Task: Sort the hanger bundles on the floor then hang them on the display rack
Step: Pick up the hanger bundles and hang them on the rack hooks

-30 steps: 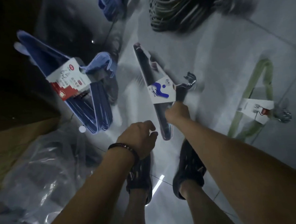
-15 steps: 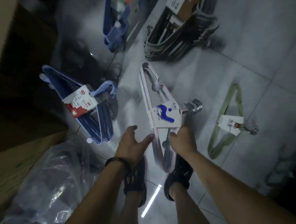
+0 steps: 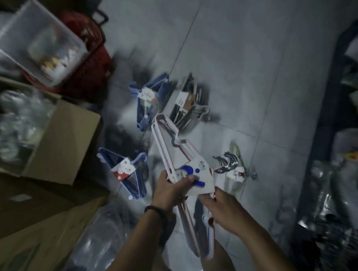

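Observation:
I hold a bundle of pale pink and white hangers [image 3: 165,136] with a white card label marked in blue and chrome hooks, raised above the floor. My left hand [image 3: 170,189] grips the bundle at the label, thumb across the card. My right hand [image 3: 221,212] grips the bundle just below the label. On the tiles lie two blue hanger bundles [image 3: 130,175] [image 3: 149,99], a dark grey bundle [image 3: 189,105] and a green bundle [image 3: 237,173] partly hidden behind the hooks.
Cardboard boxes [image 3: 66,141] stand at the left, with a plastic bag [image 3: 100,243] in front of them. A red basket [image 3: 91,63] carrying a clear tub sits at the back left. Dark shelving [image 3: 339,127] with goods lines the right edge.
The pink bundle has been lifted higher off the floor. My left hand, free before, now grips it at the label. The view has pulled back, showing boxes and the red basket.

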A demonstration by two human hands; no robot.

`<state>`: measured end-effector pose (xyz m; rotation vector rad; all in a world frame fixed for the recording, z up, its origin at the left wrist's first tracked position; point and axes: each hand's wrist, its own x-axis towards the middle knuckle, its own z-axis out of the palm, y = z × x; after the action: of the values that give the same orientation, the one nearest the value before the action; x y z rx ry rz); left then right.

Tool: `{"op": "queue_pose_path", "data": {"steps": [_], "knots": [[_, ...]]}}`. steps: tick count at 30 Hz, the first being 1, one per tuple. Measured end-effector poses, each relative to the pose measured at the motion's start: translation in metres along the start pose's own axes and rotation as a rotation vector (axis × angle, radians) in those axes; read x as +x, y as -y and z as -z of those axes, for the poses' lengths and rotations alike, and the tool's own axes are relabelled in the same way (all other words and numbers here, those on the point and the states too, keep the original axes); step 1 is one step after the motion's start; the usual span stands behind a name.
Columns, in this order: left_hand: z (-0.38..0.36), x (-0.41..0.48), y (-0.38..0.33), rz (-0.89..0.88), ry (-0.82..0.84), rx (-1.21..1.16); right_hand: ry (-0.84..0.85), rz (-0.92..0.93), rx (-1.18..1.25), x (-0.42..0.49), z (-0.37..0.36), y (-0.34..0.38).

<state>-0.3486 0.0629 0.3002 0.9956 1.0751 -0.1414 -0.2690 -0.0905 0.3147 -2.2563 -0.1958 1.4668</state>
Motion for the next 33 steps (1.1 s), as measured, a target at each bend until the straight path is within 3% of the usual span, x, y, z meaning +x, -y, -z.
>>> {"op": "queue_pose_path", "data": {"steps": [2, 7, 9, 14, 18, 26, 29, 33], "knots": [[-0.004, -0.035, -0.023, -0.027, 0.023, 0.020, -0.096, 0.056, -0.098, -0.049, 0.028, 0.021], [-0.009, -0.117, -0.073, -0.123, 0.130, 0.117, -0.671, 0.295, -0.063, -0.154, 0.071, 0.066], [-0.010, -0.150, -0.088, -0.182, 0.191, 0.154, -0.739, 0.385, -0.030, -0.186, 0.075, 0.081], [-0.026, -0.207, -0.121, -0.357, 0.410, 0.289, -0.885, 0.389, -0.179, -0.255, 0.097, 0.100], [-0.053, -0.252, -0.133, -0.428, 0.557, 0.427, -1.001, 0.431, 0.051, -0.314, 0.104, 0.100], [-0.147, -0.367, -0.137, -0.557, 0.805, 0.537, -1.364, 0.322, 0.162, -0.440, 0.099, 0.004], [-0.203, -0.412, -0.112, -0.623, 0.823, 0.419, -1.441, 0.257, 0.208, -0.486, 0.089, -0.046], [-0.275, -0.472, -0.065, -0.627, 0.901, 0.500, -1.530, 0.139, 0.330, -0.547, 0.080, -0.123]]}}
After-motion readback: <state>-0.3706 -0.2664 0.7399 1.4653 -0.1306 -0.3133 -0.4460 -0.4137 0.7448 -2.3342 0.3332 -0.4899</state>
